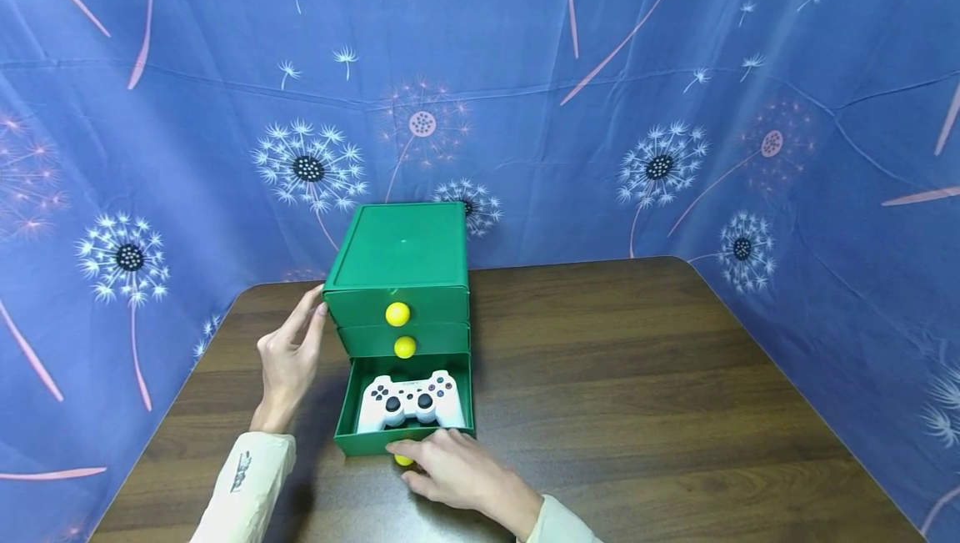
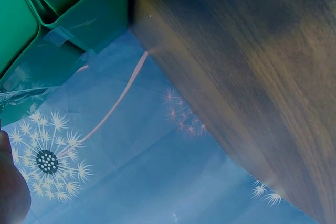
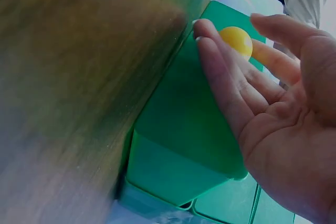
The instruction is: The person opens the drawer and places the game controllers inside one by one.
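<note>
A green drawer unit (image 1: 401,247) with yellow ball knobs stands on the table. Its bottom drawer (image 1: 348,409) is pulled out, and inside lies a white game controller (image 1: 411,401). At that drawer's front, my right hand (image 1: 461,468) touches the yellow knob (image 3: 236,41); the fingers are mostly straight, with the thumb apart from the knob. My left hand (image 1: 288,364) steadies the unit's upper left front corner with extended fingertips. Only a finger (image 2: 13,182) of it shows in the left wrist view. Both upper drawers are closed, each with a yellow knob (image 1: 397,314).
The brown wooden table (image 1: 637,393) stretches right of the unit. Behind it hangs a blue cloth (image 1: 525,159) with dandelion prints. Clear tape (image 2: 60,35) shows on the unit's back in the left wrist view.
</note>
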`<state>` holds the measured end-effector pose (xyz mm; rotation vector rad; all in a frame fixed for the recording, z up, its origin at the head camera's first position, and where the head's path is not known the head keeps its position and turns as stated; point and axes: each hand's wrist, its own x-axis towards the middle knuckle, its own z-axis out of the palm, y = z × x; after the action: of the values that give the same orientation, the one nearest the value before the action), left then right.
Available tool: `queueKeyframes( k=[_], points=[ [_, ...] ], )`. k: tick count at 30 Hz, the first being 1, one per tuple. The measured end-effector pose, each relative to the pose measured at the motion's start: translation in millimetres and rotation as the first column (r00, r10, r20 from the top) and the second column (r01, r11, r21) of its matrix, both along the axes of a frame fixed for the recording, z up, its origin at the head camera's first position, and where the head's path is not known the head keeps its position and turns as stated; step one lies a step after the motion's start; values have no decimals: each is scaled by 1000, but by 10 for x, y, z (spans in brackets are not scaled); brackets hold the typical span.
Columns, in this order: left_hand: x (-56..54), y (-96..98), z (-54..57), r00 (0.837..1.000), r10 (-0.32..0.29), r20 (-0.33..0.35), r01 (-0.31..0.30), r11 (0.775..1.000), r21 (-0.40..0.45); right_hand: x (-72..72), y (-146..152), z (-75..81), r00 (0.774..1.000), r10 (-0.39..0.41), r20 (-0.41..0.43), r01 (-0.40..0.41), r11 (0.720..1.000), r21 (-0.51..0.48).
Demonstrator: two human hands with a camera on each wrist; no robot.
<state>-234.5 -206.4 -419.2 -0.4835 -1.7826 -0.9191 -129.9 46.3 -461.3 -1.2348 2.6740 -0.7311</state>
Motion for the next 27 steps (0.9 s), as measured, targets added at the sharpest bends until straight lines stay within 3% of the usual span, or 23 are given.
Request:
queueKeyframes(
  k=[4,11,19,27],
  points=[
    [13,1,11,1000,0,12,0,1000,2,-19,-29,-11,999,14,-47,-13,1000,17],
    [-28,-46,-67,1000,17,23,-17,1000,5,-35,-50,-24,996,5,-90,-3,1000,23],
    [-24,-36,-48,998,-13,61,12,1000,14,-31,-77,-36,988,-35,-149,38,999,16],
    [-40,-33,-79,1000,18,19,-19,1000,14,-55,-82,-34,989,-38,-140,39,999,6]
  ],
)
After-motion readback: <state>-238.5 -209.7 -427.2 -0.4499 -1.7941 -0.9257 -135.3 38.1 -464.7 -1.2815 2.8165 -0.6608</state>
